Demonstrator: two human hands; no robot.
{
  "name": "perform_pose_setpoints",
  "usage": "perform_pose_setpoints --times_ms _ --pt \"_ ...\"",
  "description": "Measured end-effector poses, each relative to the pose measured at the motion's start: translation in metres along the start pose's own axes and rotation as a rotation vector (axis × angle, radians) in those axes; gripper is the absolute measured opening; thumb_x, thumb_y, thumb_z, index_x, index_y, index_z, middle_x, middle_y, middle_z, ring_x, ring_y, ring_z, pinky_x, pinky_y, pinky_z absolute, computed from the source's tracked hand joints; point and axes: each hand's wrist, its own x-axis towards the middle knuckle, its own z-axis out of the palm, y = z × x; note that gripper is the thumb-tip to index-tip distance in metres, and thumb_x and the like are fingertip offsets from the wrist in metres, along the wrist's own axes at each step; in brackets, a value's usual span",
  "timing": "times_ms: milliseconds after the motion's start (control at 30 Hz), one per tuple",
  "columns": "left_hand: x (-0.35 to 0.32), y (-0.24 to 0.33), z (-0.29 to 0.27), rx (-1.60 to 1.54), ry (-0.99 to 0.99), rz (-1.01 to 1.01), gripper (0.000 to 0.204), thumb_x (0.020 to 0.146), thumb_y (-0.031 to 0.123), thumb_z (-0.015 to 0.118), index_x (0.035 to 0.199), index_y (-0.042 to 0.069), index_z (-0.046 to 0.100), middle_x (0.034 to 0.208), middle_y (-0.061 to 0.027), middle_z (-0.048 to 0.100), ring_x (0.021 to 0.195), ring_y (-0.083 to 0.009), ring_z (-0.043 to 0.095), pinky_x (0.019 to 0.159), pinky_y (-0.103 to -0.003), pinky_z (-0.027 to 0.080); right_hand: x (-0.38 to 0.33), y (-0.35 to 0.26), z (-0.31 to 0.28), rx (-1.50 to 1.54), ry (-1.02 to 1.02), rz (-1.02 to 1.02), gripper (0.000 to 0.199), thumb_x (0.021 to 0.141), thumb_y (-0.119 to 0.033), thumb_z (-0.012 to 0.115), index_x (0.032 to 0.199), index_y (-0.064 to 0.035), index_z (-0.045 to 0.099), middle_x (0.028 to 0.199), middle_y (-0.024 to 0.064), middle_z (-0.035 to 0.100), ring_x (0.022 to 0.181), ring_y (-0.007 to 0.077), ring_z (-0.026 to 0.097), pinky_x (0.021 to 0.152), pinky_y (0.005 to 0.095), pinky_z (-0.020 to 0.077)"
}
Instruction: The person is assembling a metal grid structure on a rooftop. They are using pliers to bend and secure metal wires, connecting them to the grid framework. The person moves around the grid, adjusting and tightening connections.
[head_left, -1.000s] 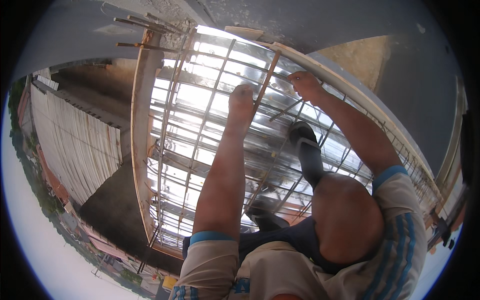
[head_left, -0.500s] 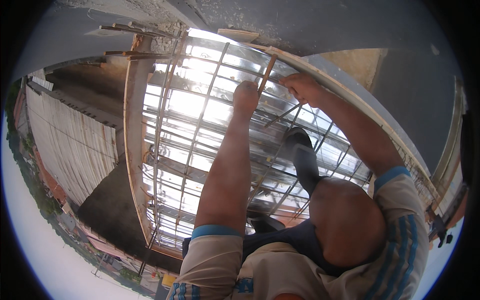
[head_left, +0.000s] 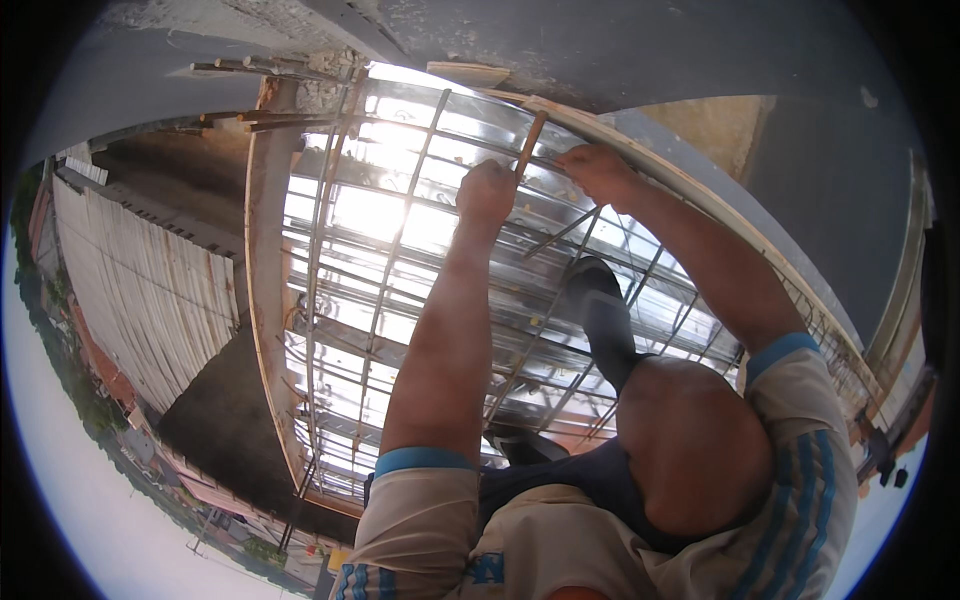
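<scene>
My left hand (head_left: 487, 192) is closed around the lower part of a short rusty steel bar (head_left: 532, 141), which slants up and to the right from the fist. Just right of it, my right hand (head_left: 600, 174) is closed, fingertips pinched together close to the bar; what they hold is hidden. Below the right hand, a thin dark rod (head_left: 565, 231) slants down to the left; I cannot tell whether the hand holds it. Beneath both hands runs a grid of steel reinforcing bars (head_left: 408, 205) over shiny metal sheeting (head_left: 365, 212).
My dark boot (head_left: 597, 283) is on the grid below the hands. Wooden boards (head_left: 262, 300) edge the left side. Several rusty bar ends (head_left: 250, 65) jut out at upper left. A grey wall (head_left: 640, 50) rises beyond, and corrugated roofing (head_left: 150, 270) lies lower left.
My left hand and the rusty bar have shifted slightly left in the picture, as has much of the surrounding grid. The right hand keeps nearly the same place and pinched shape.
</scene>
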Motion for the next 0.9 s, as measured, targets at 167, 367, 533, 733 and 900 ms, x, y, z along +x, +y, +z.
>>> perform_pose_setpoints --times_ms 167,367,533,733,900 --pt "0.001 -0.003 -0.008 0.091 0.040 0.005 0.027 0.088 0.025 0.048 0.083 0.005 0.064 0.088 -0.0184 0.067 0.085 -0.0390 0.063 0.076 -0.048 0.050 0.005 0.000 0.000 0.061 -0.067 -0.022 0.031 0.088 -0.016 0.050 0.111 -0.0019 0.065 0.071 0.0044 0.054 0.044 0.0096 0.040 0.037 0.0265 0.0290" --pt "-0.011 0.021 -0.016 0.072 0.192 -0.153 0.028 0.090 0.026 0.046 0.085 0.006 0.065 0.085 -0.0187 0.068 0.083 -0.0402 0.065 0.074 -0.048 0.051 -0.005 -0.013 0.005 0.033 -0.060 0.015 0.030 0.089 -0.017 0.052 0.112 -0.0027 0.065 0.070 0.0034 0.052 0.045 0.0079 0.037 0.037 0.0263 0.0264" --pt "-0.014 0.018 -0.014 -0.079 0.204 -0.149 0.024 0.090 0.023 0.047 0.094 0.010 0.067 0.088 -0.0166 0.069 0.084 -0.0377 0.066 0.075 -0.046 0.052 -0.001 -0.012 0.001 0.037 -0.086 0.048 0.029 0.089 -0.016 0.053 0.111 -0.0027 0.065 0.069 0.0032 0.051 0.045 0.0079 0.036 0.037 0.0263 0.0260" --pt "-0.011 0.022 -0.016 -0.013 0.143 -0.135 0.022 0.086 0.026 0.056 0.093 0.009 0.067 0.088 -0.0174 0.069 0.086 -0.0369 0.066 0.077 -0.045 0.052 0.001 -0.010 -0.003 0.048 -0.096 0.051 0.029 0.088 -0.011 0.050 0.110 -0.0036 0.066 0.064 0.0017 0.049 0.044 0.0078 0.035 0.037 0.0264 0.0256" --pt "-0.005 0.034 -0.020 0.169 0.013 -0.190 0.024 0.088 0.019 0.048 0.088 0.002 0.065 0.091 -0.0206 0.068 0.089 -0.0380 0.065 0.079 -0.046 0.052 0.001 -0.010 -0.002 0.005 -0.074 0.021 0.029 0.087 -0.011 0.050 0.109 -0.0042 0.067 0.063 0.0015 0.050 0.046 0.0079 0.035 0.037 0.0266 0.0258"
